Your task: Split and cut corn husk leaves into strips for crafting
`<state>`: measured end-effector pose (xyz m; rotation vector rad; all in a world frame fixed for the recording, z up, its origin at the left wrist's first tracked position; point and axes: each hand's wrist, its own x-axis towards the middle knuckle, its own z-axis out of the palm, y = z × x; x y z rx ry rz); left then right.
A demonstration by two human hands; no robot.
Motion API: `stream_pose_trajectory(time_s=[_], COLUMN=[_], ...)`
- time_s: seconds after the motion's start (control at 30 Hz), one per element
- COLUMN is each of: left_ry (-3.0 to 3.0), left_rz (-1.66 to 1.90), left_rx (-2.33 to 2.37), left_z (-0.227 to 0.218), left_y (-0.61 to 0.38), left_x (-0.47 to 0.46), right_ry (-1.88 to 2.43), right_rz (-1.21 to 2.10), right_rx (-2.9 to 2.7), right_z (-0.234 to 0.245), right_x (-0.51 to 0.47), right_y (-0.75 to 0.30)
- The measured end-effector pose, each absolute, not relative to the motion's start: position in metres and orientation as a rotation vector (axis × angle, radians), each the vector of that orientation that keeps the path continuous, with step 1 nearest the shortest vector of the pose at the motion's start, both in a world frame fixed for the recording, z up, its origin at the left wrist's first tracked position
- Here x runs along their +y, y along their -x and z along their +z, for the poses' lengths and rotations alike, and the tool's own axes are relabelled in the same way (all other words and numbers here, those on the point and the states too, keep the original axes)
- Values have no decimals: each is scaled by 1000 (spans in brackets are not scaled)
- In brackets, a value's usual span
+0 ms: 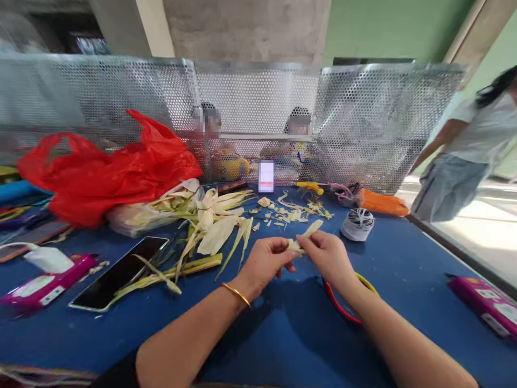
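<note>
Husk strip [312, 228] pinched above the blue bench [283, 334]
Left hand [264, 262] and right hand [329, 257] both clamp it, well in front of the perforated screen [250, 97]; green wall [383, 27] behind that screen.

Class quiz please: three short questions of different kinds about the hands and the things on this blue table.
1. True or false: the left hand and the right hand both pinch the pale husk strip.
2. The black phone lies: A) on the floor, B) on the blue table, C) in a hand.
3. Fill in: the gold bangle is on the ____ wrist.
Key: 1 true; 2 B; 3 left.
</note>
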<state>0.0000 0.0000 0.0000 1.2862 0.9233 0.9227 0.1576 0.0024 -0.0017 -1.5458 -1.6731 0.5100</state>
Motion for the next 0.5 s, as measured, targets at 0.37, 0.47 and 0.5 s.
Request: stream_pose_trajectory(time_s=[0.37, 0.47, 0.5], left_ry=[-1019, -1025, -1039], left_rz=[991, 1009, 1003], left_rx=[1030, 1079, 1072], left_z=[2, 5, 5], left_y=[10, 8, 8], left_x=[12, 9, 9], right_ry=[1022, 955, 977], right_rz=[1448, 1508, 1449], right_rx=[-1309, -1285, -1318], right_z=[34, 33, 31], right_x=[-9, -10, -10], right_y=[-169, -166, -165])
